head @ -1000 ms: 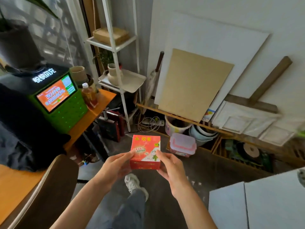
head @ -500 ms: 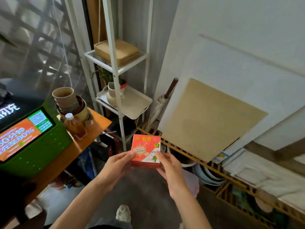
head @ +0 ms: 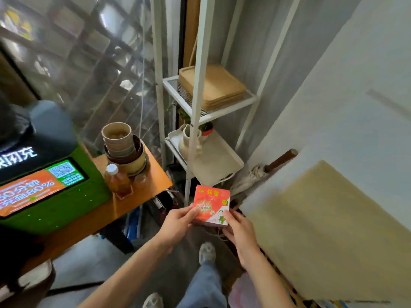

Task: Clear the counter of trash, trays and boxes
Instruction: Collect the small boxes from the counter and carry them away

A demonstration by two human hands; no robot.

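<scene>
A small red and white box (head: 211, 205) is held upright in front of me, just below the white shelf rack (head: 198, 90). My left hand (head: 178, 221) grips its left edge and my right hand (head: 239, 230) grips its lower right corner. The orange counter (head: 138, 196) lies to the left, with a stack of paper cups and bowls (head: 123, 147) and a plastic bottle of brown drink (head: 116, 181) near its far corner. A stack of brown trays (head: 213, 85) rests on the rack's upper shelf.
A green machine with a lit screen (head: 44, 190) fills the counter's left side. The rack's lower shelf holds a white tray (head: 218, 161) and a pale vase (head: 189, 143). Large boards (head: 322, 218) lean on the wall at right, with an umbrella (head: 266, 167) beside them.
I have stepped closer to the rack and the view has tilted up and left. The box stays held in both hands and now sits nearer the lower shelf.
</scene>
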